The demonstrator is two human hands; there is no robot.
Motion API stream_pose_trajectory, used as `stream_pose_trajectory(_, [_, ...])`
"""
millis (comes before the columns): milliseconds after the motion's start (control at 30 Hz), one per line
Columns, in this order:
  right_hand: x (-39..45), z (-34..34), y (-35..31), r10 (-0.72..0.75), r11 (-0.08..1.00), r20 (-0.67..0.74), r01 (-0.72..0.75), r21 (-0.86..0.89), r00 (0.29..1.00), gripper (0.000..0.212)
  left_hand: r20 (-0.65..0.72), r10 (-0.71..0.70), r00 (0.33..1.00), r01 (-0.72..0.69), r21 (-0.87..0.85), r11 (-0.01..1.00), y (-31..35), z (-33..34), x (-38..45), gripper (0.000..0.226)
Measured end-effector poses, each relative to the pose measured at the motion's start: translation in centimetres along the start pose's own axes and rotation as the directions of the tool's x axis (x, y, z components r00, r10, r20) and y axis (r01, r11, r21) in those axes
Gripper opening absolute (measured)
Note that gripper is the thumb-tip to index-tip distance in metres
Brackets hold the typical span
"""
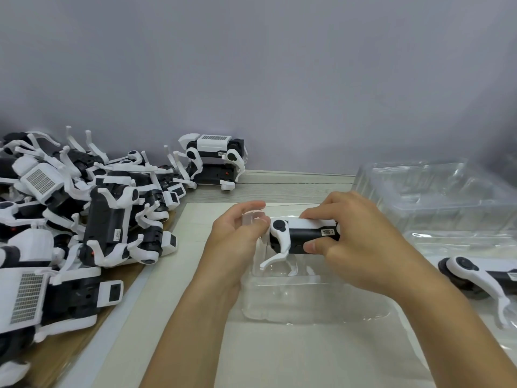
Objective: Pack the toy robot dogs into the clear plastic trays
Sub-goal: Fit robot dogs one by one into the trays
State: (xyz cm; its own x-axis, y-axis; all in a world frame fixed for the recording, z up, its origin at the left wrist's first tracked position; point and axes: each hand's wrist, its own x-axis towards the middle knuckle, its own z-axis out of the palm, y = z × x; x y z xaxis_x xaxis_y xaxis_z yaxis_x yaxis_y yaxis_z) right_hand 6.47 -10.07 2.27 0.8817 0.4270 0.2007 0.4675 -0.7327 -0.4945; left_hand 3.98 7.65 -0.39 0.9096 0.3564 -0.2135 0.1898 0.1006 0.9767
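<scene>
- Both forearms reach in from the near edge, and between them lies a clear moulded plastic tray (pixel 313 303) on the pale table mat (pixel 279 357).
- Right hand (pixel 363 242): its fingers curl over the top of a black-and-white toy robot dog (pixel 303 236) and the thumb presses on the dog's black side, so the hand grips the body.
- Left hand (pixel 237 233): thumb and fingers are curled round the dog's head end, which seems to sit under a small clear plastic piece (pixel 253 218); what exactly they pinch is hard to tell.
- That held dog lies on its side just above the tray's far part, one white leg (pixel 274 257) pointing down into the clear plastic.
- Right of the hands, a second black-and-white toy dog (pixel 475 278) lies on its side in another clear tray (pixel 447 239).
- Behind that, a stack of empty clear plastic trays (pixel 436 189) stands near the grey wall (pixel 279 79).
- On the left, a big heap of black-and-white toy robot dogs (pixel 84 214) is tumbled over the wooden tabletop (pixel 72 345).
- Two more dogs (pixel 215 161) sit stacked at the wall beyond the heap.
</scene>
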Motion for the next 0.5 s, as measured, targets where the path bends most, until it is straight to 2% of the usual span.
stream_pose_trajectory(100, [-0.04,0.26,-0.26,-0.016,0.998,-0.022,0.015,-0.056,1.000,0.019,-0.036,0.016,0.999,-0.015,0.023,1.000,-0.13,0.14,-0.04,0.024])
stream_pose_trajectory(200, [-0.20,0.60,-0.47,-0.034,0.993,-0.036,0.029,-0.112,0.999,0.007,-0.073,0.035,0.997,-0.025,0.123,0.992,-0.04,0.18,-0.07,0.029])
stream_pose_trajectory(267, [-0.27,0.76,-0.47,-0.037,0.990,-0.036,0.031,-0.138,0.999,0.005,-0.076,0.026,0.997,-0.015,0.150,0.989,0.20,0.25,-0.07,0.031])
stream_pose_trajectory(333, [-0.22,0.74,-0.42,-0.029,0.991,-0.041,0.023,-0.133,0.999,0.008,-0.073,0.017,0.997,-0.005,0.159,0.987,0.47,0.29,-0.11,0.032])
stream_pose_trajectory(500, [0.06,0.56,-0.26,0.026,0.997,-0.040,-0.029,-0.073,0.999,0.039,-0.025,-0.037,0.999,0.040,0.136,0.990,0.85,-0.26,-0.08,0.038])
